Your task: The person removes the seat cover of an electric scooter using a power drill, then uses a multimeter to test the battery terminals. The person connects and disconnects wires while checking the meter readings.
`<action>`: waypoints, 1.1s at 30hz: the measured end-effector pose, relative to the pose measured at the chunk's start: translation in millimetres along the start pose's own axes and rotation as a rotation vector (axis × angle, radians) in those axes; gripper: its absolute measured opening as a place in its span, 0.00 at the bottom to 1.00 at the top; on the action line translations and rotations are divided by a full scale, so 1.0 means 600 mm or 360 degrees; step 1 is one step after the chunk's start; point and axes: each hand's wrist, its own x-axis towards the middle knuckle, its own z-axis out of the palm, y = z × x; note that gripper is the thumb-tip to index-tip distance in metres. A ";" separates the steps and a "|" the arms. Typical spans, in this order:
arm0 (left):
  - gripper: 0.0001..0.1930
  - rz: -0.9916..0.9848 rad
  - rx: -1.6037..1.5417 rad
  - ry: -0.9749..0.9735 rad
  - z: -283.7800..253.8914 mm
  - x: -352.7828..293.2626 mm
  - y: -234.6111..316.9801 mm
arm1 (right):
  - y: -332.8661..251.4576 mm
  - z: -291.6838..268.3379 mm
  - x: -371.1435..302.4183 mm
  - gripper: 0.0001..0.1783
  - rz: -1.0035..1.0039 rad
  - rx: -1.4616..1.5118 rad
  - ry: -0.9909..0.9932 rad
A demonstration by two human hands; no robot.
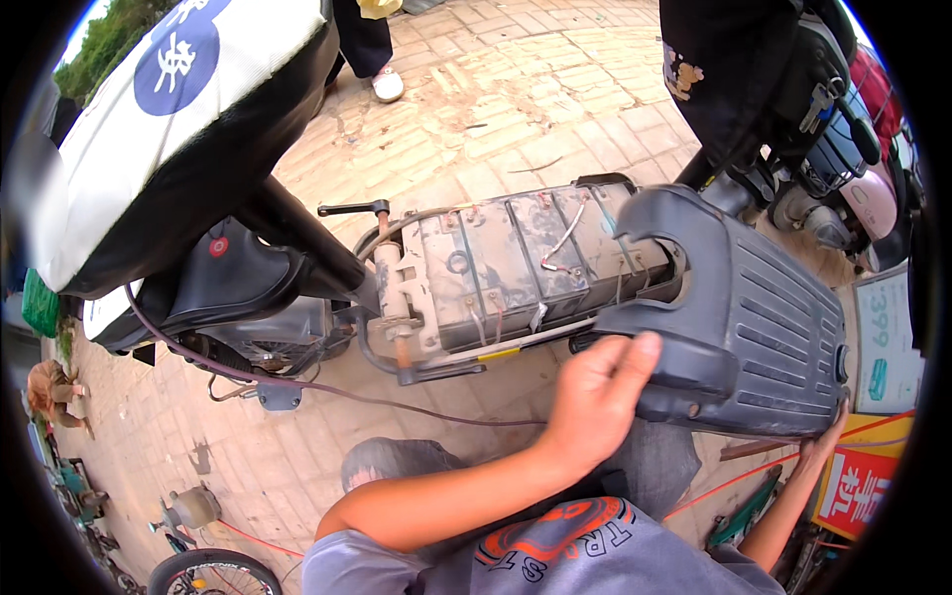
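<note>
A ribbed black plastic floorboard cover (783,337) is tilted over the right end of an electric scooter's frame. My left hand (600,392) grips its near left corner, thumb on top. At the cover's lower right edge, my right hand (825,436) holds on, with its fingers partly hidden behind the rim. To the left of the cover lies the uncovered, dusty battery pack (496,263), several blocks side by side with wires on top. Its right end is hidden under the cover. A black foot peg (352,209) sticks out by the pack's far left corner.
The scooter's seat (188,149) with a white and blue cover rises at left. A dark cable (347,397) runs across the paving. Behind stands a person's leg (367,45). Handlebar keys (818,104) hang far right, above a red and yellow box (858,486). A wheel (213,575) lies near left.
</note>
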 end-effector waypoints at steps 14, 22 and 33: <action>0.21 0.0197 0.0537 -0.0109 0.179 0.068 -0.156 | 0.177 0.136 -0.190 0.37 0.0458 0.0738 0.0166; 0.20 0.0011 0.0624 -0.0312 0.198 0.087 -0.232 | 0.245 0.107 -0.097 0.33 0.0604 0.0869 0.0257; 0.31 -0.0051 0.1477 -0.0842 0.147 0.174 -0.131 | 0.403 -0.014 0.135 0.30 0.0290 0.0828 0.0654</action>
